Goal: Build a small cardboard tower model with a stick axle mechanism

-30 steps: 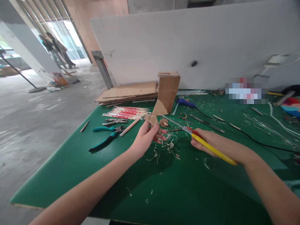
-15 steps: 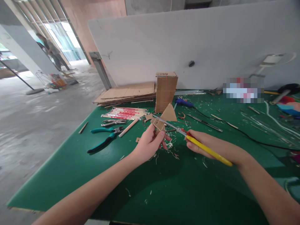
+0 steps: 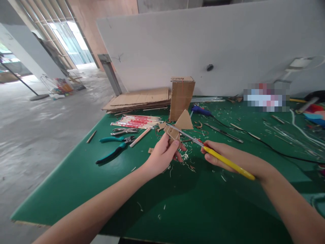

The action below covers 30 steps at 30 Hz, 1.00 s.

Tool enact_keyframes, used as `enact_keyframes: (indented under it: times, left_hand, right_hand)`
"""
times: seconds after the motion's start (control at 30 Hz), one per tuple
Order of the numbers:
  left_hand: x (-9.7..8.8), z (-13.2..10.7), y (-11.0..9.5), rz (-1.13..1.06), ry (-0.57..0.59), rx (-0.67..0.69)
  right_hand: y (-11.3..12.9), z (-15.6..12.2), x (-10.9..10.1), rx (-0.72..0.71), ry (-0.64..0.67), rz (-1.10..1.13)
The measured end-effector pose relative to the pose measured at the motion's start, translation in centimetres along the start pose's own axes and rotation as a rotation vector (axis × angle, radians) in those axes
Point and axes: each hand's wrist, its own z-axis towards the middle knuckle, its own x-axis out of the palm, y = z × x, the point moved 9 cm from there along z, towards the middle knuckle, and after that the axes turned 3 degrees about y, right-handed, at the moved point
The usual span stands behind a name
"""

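My left hand (image 3: 162,154) is closed on a small brown cardboard piece (image 3: 177,126) with a triangular flap, held above the green table (image 3: 76,176). My right hand (image 3: 223,156) grips a yellow-handled utility knife (image 3: 228,163). Its long metal blade (image 3: 184,133) lies across the cardboard piece just above my left fingers. Cardboard shavings (image 3: 185,159) lie scattered on the table beneath both hands.
An upright cardboard box (image 3: 180,96) stands behind the hands, beside flat cardboard sheets (image 3: 139,98). Wrapped chopsticks (image 3: 137,122), metal pliers (image 3: 124,131) and teal-handled pliers (image 3: 114,149) lie to the left. A blue tool (image 3: 200,110) with a black cable (image 3: 279,152) lies to the right. A grey partition (image 3: 215,44) closes the back.
My left hand brought the cardboard piece closer and turned it. The knife blade moved from beside the piece to lie across it. The people in the far left background have gone from view.
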Motion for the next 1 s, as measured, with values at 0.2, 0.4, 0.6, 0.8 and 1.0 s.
enact_keyframes:
  times: [0.2,0.4,0.6,0.8,1.0]
  left_hand:
    - [0.1,0.0,-0.1,-0.004,-0.009,-0.001]
    - [0.3,-0.1,0.0,0.017,0.016,-0.023]
    - [0.2,-0.2,-0.1,0.036,0.023,-0.016]
    - [0.0,-0.1,-0.1,0.048,0.025,-0.01]
    - [-0.3,-0.2,-0.1,0.029,0.005,-0.037]
  right_hand:
    - [-0.2,0.0,0.4,0.014,0.026,-0.013]
    - [-0.2,0.0,0.3,0.034,0.015,-0.001]
    - [-0.5,0.3,-0.2,0.034,-0.045,-0.022]
    - [-1.1,0.7,-0.2,0.04,-0.071,-0.057]
    - [-1.2,1.0,0.0,0.057,-0.097,-0.099]
